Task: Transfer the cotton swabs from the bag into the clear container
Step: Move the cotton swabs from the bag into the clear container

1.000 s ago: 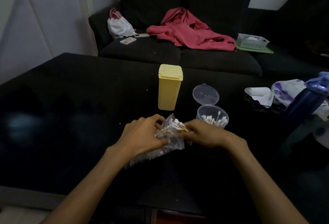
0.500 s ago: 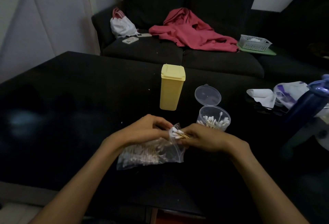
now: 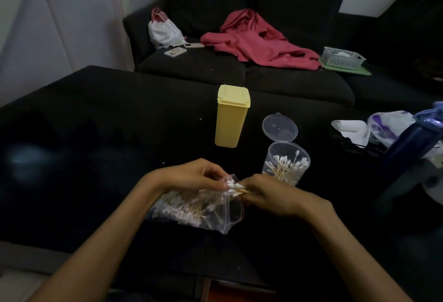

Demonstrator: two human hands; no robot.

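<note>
Bag (image 3: 196, 208) of cotton swabs lies on black table (image 3: 96, 121) under both hands; left hand (image 3: 191, 177) pinches its open mouth, fingers curled on the plastic. Right hand (image 3: 271, 196) grips a small bundle of swabs (image 3: 236, 187) at the bag's mouth. Clear container (image 3: 286, 166), lid flipped open and partly filled, stands just behind right hand, yellow box (image 3: 231, 115) beyond it.

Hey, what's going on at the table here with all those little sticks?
A person is moving cotton swabs from a plastic bag into a clear container. The left hand holds the bag's open mouth, and the right hand pinches a small bunch of swabs at the opening. The container stands just beyond the right hand, lid flipped open, already partly filled. A closed yellow box stands behind it.
</note>
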